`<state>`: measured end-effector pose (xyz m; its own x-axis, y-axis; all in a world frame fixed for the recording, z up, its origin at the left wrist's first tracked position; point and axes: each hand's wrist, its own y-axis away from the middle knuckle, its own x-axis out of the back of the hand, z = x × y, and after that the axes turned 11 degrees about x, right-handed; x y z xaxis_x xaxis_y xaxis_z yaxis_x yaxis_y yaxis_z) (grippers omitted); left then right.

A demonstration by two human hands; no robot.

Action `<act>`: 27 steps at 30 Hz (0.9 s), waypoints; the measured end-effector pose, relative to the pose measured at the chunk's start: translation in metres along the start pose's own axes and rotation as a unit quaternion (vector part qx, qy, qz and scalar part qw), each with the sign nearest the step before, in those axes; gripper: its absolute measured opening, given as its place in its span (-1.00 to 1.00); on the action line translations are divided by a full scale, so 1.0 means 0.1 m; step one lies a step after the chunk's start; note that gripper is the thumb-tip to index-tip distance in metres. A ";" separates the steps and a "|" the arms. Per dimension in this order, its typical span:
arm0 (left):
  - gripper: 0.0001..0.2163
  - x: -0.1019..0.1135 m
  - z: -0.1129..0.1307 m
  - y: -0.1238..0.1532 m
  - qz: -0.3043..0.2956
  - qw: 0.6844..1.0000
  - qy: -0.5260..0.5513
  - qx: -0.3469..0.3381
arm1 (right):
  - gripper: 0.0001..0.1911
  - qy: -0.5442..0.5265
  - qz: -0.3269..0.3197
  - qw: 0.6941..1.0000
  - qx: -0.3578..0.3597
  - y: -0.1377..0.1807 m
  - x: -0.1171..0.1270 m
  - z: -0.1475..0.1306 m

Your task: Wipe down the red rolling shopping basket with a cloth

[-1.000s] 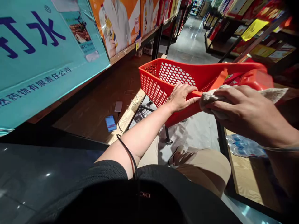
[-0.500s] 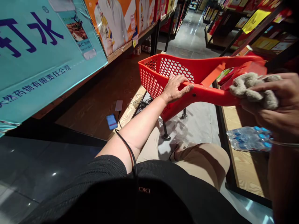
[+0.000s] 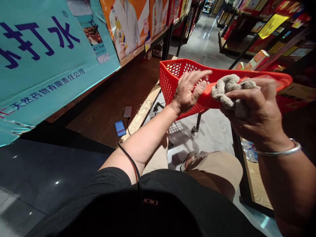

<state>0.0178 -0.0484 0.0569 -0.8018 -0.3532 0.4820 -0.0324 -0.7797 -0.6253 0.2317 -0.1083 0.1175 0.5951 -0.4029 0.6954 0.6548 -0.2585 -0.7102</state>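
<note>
A red plastic shopping cart (image 3: 172,77) with a perforated basket stands in the aisle ahead of me. My left hand (image 3: 189,92) rests against the cart's near rim with fingers stretched out and apart. My right hand (image 3: 254,108) is closed around a crumpled beige cloth (image 3: 228,86), pressing it onto the red rim beside my left hand. A silver bangle (image 3: 278,152) circles my right wrist.
A large teal box (image 3: 49,59) with printed characters fills the left shelf, with orange boxes (image 3: 128,23) beyond. A phone (image 3: 127,111) and a blue card (image 3: 120,128) lie on the low wooden shelf. Shelving lines the right side. My knee (image 3: 217,171) is below.
My right hand brought the cloth back left along the rim, close to my left hand. My left hand lifted its fingers from a grip to a spread pose. The cart tilted nearer.
</note>
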 end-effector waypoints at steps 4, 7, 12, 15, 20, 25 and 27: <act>-0.20 0.19 0.24 0.13 -0.067 0.996 -0.008 -0.063 | -0.67 -0.006 0.009 0.998 0.062 -0.02 -0.01 0.09; -0.17 0.25 0.15 0.12 -0.065 0.995 0.019 -0.075 | -0.72 0.015 0.013 0.998 0.057 0.08 0.04 0.29; -0.24 0.33 0.00 0.04 -0.013 0.997 0.061 -0.052 | -0.77 0.065 0.057 0.996 -0.019 0.52 0.22 0.86; -0.36 0.40 -0.01 0.02 -0.001 0.998 0.058 -0.021 | -0.79 0.046 0.109 0.987 -0.106 0.66 0.27 1.11; -0.55 0.42 -0.03 0.00 0.005 0.996 0.088 -0.016 | -0.78 -0.008 0.065 0.983 -0.170 0.29 0.22 0.84; -0.63 0.39 -0.13 -0.01 0.039 0.992 0.118 -0.037 | -0.80 -0.097 -0.062 0.991 -0.069 -0.26 0.11 0.34; -0.65 0.39 -0.17 -0.02 0.035 0.991 0.123 -0.047 | -0.84 -0.091 -0.053 0.993 -0.053 -0.31 0.09 0.37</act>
<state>-0.0241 -0.0519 0.0664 -0.9248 -0.2593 0.2783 -0.0173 -0.7022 -0.7118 0.2341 -0.0713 0.1492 0.6054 -0.2057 0.7689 0.6722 -0.3852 -0.6323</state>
